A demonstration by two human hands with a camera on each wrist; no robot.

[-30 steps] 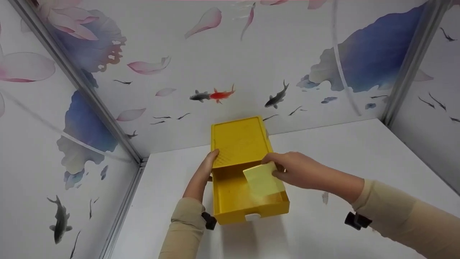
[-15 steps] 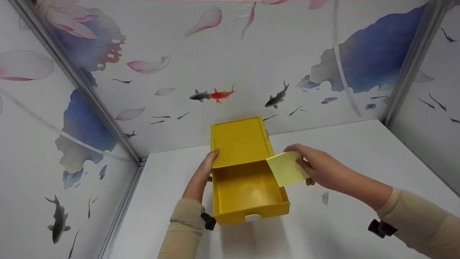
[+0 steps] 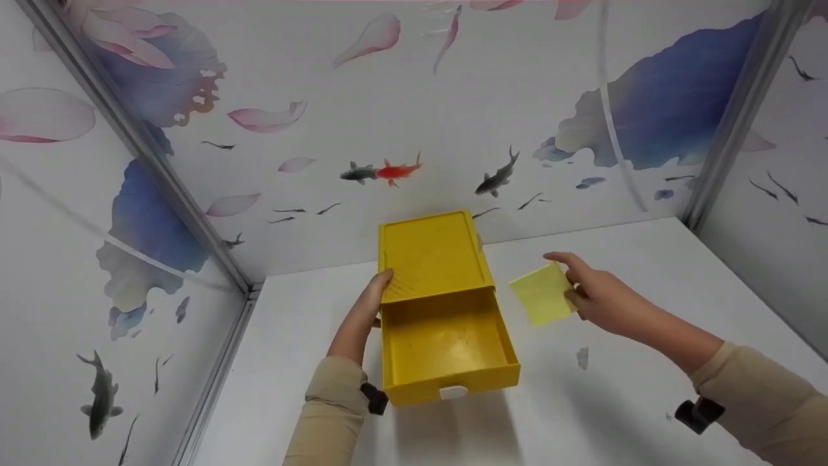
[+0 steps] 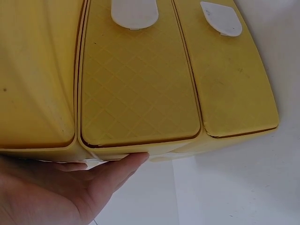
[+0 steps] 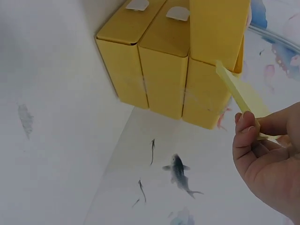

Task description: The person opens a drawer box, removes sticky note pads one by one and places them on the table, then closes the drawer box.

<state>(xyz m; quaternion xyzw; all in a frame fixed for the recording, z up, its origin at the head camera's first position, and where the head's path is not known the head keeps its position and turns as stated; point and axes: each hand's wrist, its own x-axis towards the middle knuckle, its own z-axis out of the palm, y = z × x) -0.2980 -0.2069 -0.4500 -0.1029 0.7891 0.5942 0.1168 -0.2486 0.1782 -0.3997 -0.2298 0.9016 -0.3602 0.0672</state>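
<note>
A yellow drawer unit (image 3: 430,259) stands against the back wall, its top drawer (image 3: 446,336) pulled out and bare inside. My left hand (image 3: 364,310) rests along the unit's left side, fingers fairly straight against it; in the left wrist view that hand (image 4: 70,192) touches the side wall beside two closed drawers. Right of the unit, my right hand (image 3: 608,301) pinches a pale yellow sticky note pad (image 3: 543,294) between thumb and fingers. The pad (image 5: 239,91) shows its thin edge in the right wrist view, apart from the drawer.
The unit stands on a white table (image 3: 601,259) with a small grey mark (image 3: 583,358) to the right. White panels with painted fish and petals (image 3: 398,171) enclose the back and sides, joined by metal posts (image 3: 744,116).
My right hand has lifted the sticky note pad out of the open drawer and carried it right, clear of the unit. The left hand and drawer have stayed put.
</note>
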